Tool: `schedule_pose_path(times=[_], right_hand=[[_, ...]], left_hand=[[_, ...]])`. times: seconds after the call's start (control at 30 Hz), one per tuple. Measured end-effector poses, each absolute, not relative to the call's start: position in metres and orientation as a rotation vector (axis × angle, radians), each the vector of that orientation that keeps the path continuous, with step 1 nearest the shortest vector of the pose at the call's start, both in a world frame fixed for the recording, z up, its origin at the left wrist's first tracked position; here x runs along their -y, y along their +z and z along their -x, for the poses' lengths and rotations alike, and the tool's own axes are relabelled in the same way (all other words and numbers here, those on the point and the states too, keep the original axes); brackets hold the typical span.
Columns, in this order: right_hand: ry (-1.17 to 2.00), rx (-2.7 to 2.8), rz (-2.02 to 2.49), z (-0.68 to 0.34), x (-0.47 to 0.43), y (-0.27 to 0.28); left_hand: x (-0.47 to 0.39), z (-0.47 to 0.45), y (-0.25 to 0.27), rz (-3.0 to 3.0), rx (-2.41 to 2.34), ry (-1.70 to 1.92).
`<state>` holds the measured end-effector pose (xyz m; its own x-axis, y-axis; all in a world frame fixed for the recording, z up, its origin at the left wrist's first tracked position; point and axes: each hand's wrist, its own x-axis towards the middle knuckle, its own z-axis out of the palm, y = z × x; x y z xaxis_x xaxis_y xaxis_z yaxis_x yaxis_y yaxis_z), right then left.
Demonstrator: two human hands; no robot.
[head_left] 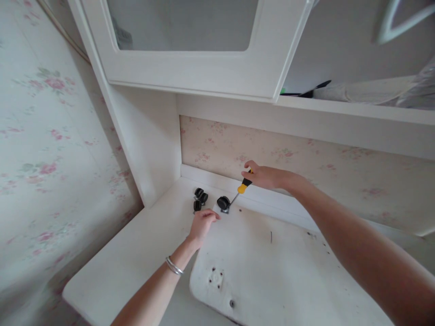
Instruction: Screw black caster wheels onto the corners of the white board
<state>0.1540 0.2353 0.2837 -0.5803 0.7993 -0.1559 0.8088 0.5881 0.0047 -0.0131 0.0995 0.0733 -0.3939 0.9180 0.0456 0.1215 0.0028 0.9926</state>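
My right hand point(263, 175) is closed around the black and yellow handle of a screwdriver point(242, 188). The shaft slants down to the metal mounting plate of a black caster wheel point(223, 202), which sits at the far left corner of a white board point(251, 253). My left hand point(203, 222), below a silver bangle, is curled over the board's left edge, with its fingertips just short of that caster. Whether it touches the plate I cannot tell. Several loose black casters point(200, 197) lie together just beyond my left hand.
The board rests on a white desk top point(136, 253). Several screw holes point(215, 277) mark its near left corner. Above hangs a white cabinet with a glass door point(190, 68), beside an open shelf point(356, 111) holding items. A side panel point(149, 136) and flowered wall point(44, 167) stand at left.
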Motion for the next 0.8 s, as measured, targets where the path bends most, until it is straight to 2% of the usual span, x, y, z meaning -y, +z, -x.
schedule_pose_path(times=[0.2,0.37,0.53,0.7,0.8], right_hand=[[-0.017,-2.670,-1.424,-0.156,-0.230,0.280],[-0.126,-2.689,-1.316,-0.159,-0.226,0.283],[0.052,-2.665,-1.436,-0.161,-0.223,0.286],[-0.028,-2.756,-1.312,-0.161,-0.219,0.283],[0.038,-2.750,-1.346,-0.161,-0.219,0.282]], left_hand=[[-0.101,0.013,0.073,-1.072,-1.565,1.481],[-0.101,0.013,0.072,-1.046,-1.554,1.491],[-0.100,0.012,0.073,-1.030,-1.530,1.498],[-0.099,0.011,0.078,-1.023,-1.524,1.500],[-0.099,0.010,0.080,-1.013,-1.523,1.500]])
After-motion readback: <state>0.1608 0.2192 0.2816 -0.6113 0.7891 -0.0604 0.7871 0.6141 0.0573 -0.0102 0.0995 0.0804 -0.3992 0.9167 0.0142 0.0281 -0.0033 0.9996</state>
